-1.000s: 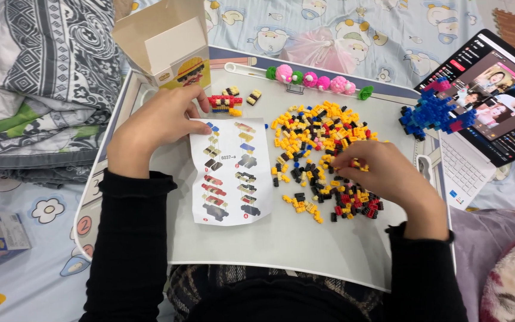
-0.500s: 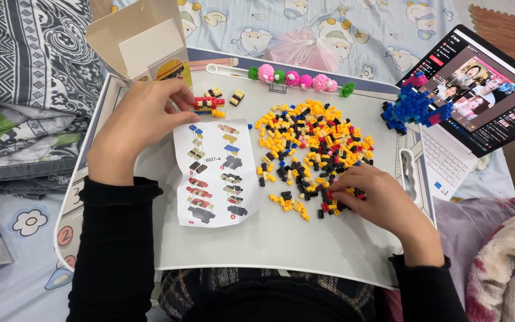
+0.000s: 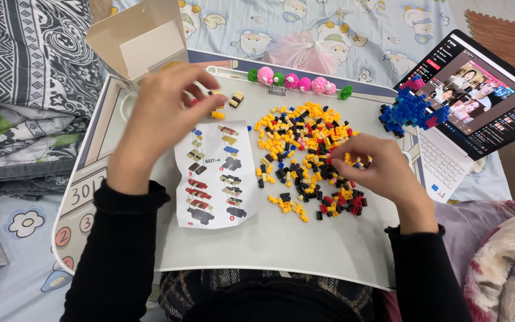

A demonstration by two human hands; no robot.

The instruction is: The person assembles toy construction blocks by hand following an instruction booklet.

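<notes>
Compared with a second ago, the left hand (image 3: 162, 113) has lifted off the upper edge of the instruction sheet (image 3: 214, 174) and now sits a little higher, toward the upper left of the frame, its fingers (image 3: 201, 89) curled around the small part-built brick model (image 3: 217, 106) that lies just above the sheet; a yellow and black end of that model shows past the fingertips. Whether the hand actually pinches the model or only rests on it cannot be told, since the knuckles hide the contact. The right hand (image 3: 377, 170) has moved from the lower edge of the loose brick pile (image 3: 308, 158) up to its right side, at centre right of the frame, and its fingers are drawn together, thumb against forefinger, tips down among the bricks; a brick may sit between them, but it is too small to make out. That shift reads as picking continuing: one hand steadies the build, the other sorts for a piece. Both forearms in black sleeves come up from the bottom of the frame, wrists bent down over the white worktop (image 3: 305, 250). An open cardboard box (image 3: 141, 45) stands at the upper left, a blue brick figure (image 3: 409, 110) lies beside a laptop (image 3: 472, 113) at the upper right.
</notes>
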